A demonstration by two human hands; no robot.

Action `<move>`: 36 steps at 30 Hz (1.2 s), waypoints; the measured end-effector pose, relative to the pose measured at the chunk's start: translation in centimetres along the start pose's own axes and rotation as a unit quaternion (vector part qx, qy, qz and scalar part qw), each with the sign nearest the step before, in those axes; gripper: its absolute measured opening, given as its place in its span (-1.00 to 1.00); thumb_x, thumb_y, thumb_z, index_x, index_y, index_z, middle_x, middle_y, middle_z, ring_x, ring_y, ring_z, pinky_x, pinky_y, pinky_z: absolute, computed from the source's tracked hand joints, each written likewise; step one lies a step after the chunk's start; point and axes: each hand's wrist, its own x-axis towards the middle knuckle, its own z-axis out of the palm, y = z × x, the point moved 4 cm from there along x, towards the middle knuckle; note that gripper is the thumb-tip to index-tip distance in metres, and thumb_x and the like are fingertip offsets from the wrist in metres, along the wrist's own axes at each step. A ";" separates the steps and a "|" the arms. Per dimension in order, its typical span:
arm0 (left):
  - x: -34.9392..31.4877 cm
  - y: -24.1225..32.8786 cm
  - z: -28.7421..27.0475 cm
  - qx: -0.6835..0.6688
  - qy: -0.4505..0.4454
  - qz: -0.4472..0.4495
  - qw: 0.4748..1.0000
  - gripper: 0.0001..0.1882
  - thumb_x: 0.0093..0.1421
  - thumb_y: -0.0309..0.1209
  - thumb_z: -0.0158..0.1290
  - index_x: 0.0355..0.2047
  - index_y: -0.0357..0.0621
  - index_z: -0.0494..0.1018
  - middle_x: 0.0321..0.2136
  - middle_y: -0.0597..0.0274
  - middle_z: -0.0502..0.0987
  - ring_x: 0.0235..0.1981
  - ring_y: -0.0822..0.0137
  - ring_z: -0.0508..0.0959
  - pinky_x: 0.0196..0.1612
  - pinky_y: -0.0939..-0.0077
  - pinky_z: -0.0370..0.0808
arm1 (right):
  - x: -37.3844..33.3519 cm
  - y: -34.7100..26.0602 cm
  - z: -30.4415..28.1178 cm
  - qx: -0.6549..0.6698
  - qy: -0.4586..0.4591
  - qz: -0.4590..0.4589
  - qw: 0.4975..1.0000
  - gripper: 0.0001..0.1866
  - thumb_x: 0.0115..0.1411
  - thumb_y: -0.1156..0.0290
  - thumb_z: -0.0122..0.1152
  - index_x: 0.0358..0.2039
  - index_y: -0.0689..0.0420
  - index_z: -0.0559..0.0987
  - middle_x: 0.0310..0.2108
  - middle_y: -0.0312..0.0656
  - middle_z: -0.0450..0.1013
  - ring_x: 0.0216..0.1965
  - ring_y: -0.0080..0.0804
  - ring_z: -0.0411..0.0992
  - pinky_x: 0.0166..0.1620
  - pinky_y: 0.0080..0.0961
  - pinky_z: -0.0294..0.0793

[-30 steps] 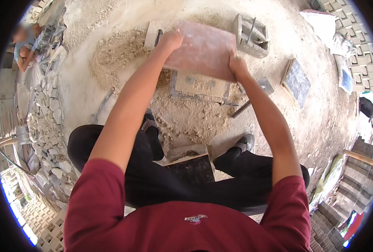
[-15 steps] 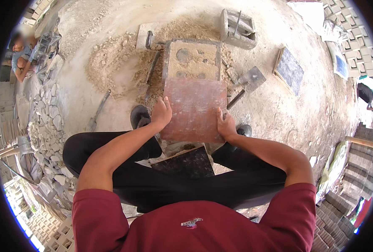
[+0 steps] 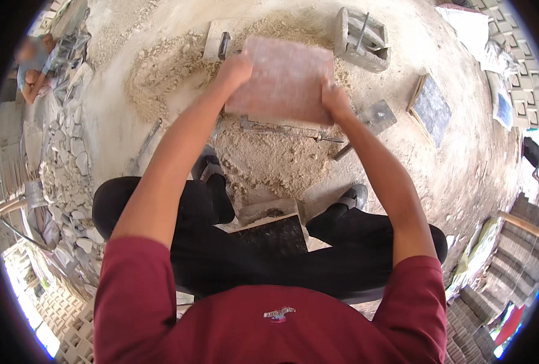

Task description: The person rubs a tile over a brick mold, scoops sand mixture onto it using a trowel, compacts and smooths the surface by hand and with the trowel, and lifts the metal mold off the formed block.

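Observation:
A flat reddish-brown square board (image 3: 288, 79) is gripped by its two sides, out in front of me at arm's length. My left hand (image 3: 236, 70) closes round its left edge, and my right hand (image 3: 335, 97) round its right edge. The board covers most of the square mould frame (image 3: 281, 128), whose near metal edge shows just below it; the sandy fill is hidden. Right beside my right hand lies a trowel (image 3: 377, 117) with a flat square blade. Past my left hand, a dark-handled float (image 3: 221, 42) rests at the edge of the loose sand.
Loose sand (image 3: 263, 158) spreads between my feet. A grey concrete block-like box (image 3: 362, 39) with a rod stands at the far right, near a dark framed panel (image 3: 432, 112). Another dark board (image 3: 272, 236) lies between my legs. Rubble (image 3: 66, 164) and a seated person (image 3: 34, 67) are at left.
Both hands have moved the reddish board forward, away from me, with my arms stretched out. It now covers the sand-filled mould, and the ground in front of my feet is uncovered.

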 end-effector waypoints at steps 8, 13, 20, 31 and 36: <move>1.2 0.6 -2.4 -0.215 0.029 -0.153 0.964 -0.33 0.30 0.01 -0.35 -0.28 -0.49 0.45 -0.24 -0.39 0.49 -0.12 -0.20 0.49 0.00 0.08 0.38 | 1.3 -1.0 -2.9 0.087 -0.026 0.064 0.994 -0.15 0.22 -0.25 -0.23 -0.16 0.47 0.49 -0.20 0.38 0.42 -0.06 0.17 0.41 0.03 -0.12 0.33; -12.9 4.6 -1.7 -0.264 -0.022 -0.183 0.947 -0.34 0.31 0.02 -0.34 -0.17 -0.52 0.33 -0.22 -0.45 0.45 -0.14 -0.27 0.46 -0.04 0.06 0.38 | -13.6 2.4 -3.8 0.122 -0.036 0.073 0.989 -0.24 0.24 -0.20 -0.15 -0.27 0.46 0.44 -0.26 0.34 0.43 -0.18 0.16 0.44 -0.14 -0.12 0.38; -21.5 3.6 0.8 -0.273 -0.076 -0.204 0.937 -0.40 0.34 -0.01 -0.32 -0.22 -0.49 0.30 -0.29 -0.43 0.45 -0.19 -0.29 0.46 -0.11 -0.01 0.36 | -21.3 3.9 -0.5 0.080 -0.061 0.084 0.991 -0.26 0.25 -0.18 -0.15 -0.26 0.46 0.45 -0.28 0.39 0.42 -0.13 0.28 0.40 -0.07 -0.07 0.35; -23.9 4.9 2.6 -0.241 -0.075 -0.225 0.941 -0.40 0.35 -0.06 -0.35 -0.21 -0.55 0.28 -0.29 -0.46 0.45 -0.20 -0.29 0.47 -0.12 0.01 0.39 | -22.0 6.0 0.8 0.077 -0.037 0.072 0.994 -0.25 0.26 -0.18 -0.16 -0.22 0.45 0.44 -0.22 0.41 0.40 -0.09 0.29 0.37 -0.07 -0.08 0.34; -23.9 4.4 3.2 -0.226 -0.062 -0.197 0.952 -0.40 0.36 -0.08 -0.36 -0.18 -0.59 0.26 -0.33 -0.50 0.45 -0.26 -0.32 0.48 -0.16 -0.02 0.40 | -21.8 5.9 1.5 0.089 -0.049 0.072 0.992 -0.25 0.25 -0.18 -0.17 -0.24 0.46 0.44 -0.25 0.41 0.40 -0.11 0.30 0.37 -0.07 -0.09 0.34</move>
